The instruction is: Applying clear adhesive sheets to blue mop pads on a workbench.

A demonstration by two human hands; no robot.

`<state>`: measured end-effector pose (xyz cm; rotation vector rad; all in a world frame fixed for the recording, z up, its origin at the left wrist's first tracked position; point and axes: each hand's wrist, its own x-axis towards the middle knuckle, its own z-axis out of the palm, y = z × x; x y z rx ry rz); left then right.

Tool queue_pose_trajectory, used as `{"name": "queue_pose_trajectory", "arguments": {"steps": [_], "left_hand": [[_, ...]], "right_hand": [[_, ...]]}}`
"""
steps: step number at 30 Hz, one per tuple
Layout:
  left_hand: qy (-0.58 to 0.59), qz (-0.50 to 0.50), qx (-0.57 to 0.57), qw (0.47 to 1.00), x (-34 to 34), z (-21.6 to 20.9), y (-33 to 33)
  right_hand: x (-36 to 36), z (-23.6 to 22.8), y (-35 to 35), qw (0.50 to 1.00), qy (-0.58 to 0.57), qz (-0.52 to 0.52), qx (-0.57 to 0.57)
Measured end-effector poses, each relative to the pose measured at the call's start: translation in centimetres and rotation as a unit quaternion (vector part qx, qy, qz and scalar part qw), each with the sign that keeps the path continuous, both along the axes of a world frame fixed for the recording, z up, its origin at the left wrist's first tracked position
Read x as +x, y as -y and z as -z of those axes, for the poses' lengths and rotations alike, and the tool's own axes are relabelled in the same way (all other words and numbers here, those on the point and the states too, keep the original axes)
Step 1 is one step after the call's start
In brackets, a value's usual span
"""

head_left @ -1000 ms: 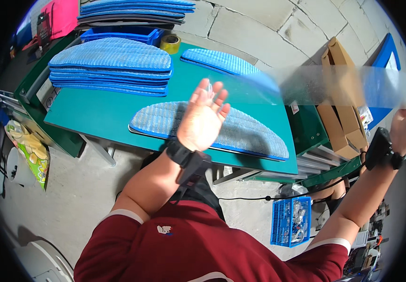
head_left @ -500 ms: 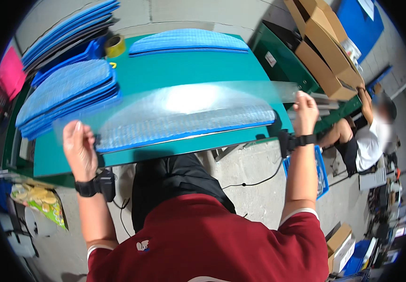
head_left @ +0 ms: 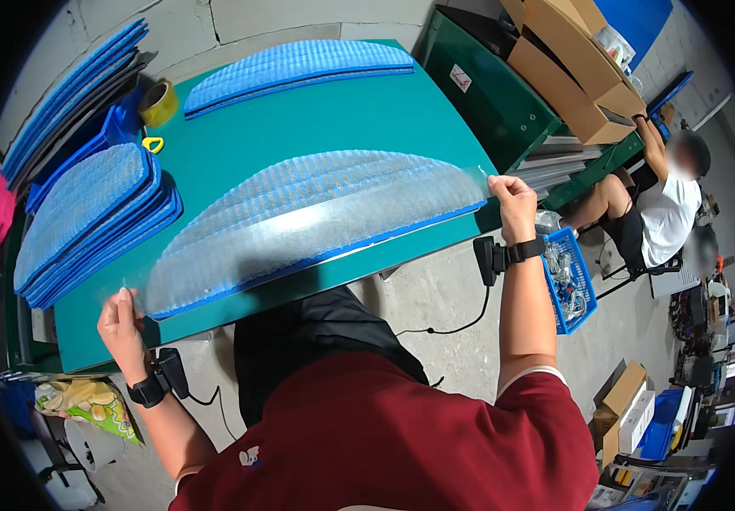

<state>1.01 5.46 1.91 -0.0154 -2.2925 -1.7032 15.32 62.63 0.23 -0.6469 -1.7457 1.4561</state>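
Observation:
A clear plastic strip [head_left: 325, 223] is pulled out lengthwise between my two hands. My left hand [head_left: 123, 330] pinches its left end beyond the table's near edge. At the other end, my right hand [head_left: 516, 206] grips it between thumb and fingers, near the table's right edge. Under the strip lies a half-moon blue and grey striped fabric pad [head_left: 342, 173], its straight blue edge toward me. The strip covers the pad's near part; whether it touches the pad throughout, I cannot tell.
Similar pads lie on the green table [head_left: 257, 136]: a stack [head_left: 86, 200] at left, more [head_left: 299, 72] at the back. A tape roll [head_left: 159, 104] and a yellow loop [head_left: 154, 145] are nearby. Right: green cabinet [head_left: 491, 102], cardboard box [head_left: 563, 77], blue basket [head_left: 587, 294], seated person [head_left: 670, 209].
Both hands have come down toward me with the strip, the left one most. The strip has moved from above the pad's far part onto its near part.

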Motion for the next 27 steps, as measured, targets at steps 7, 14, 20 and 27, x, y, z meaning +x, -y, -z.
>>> {"name": "queue_pose_trajectory", "arguments": {"steps": [7, 14, 20, 27], "left_hand": [[0.009, 0.028, -0.061, 0.998, 0.2, 0.9, 0.3], [0.039, 0.039, -0.043, 0.998, 0.6, 2.0, 0.3], [0.047, 0.037, -0.018, 0.998, 0.9, 2.2, 0.2], [-0.008, 0.020, 0.009, 1.000, 1.1, 3.6, 0.4]], "right_hand": [[0.4, 0.6, 0.2, 0.989, 0.116, 0.005, 0.089], [0.9, -0.2, 1.1, 0.899, 0.254, 0.075, 0.348], [0.9, -3.4, 6.6, 0.855, 0.135, 0.100, 0.490], [-0.7, -3.6, 16.0, 0.791, 0.270, -0.164, 0.523]]}}
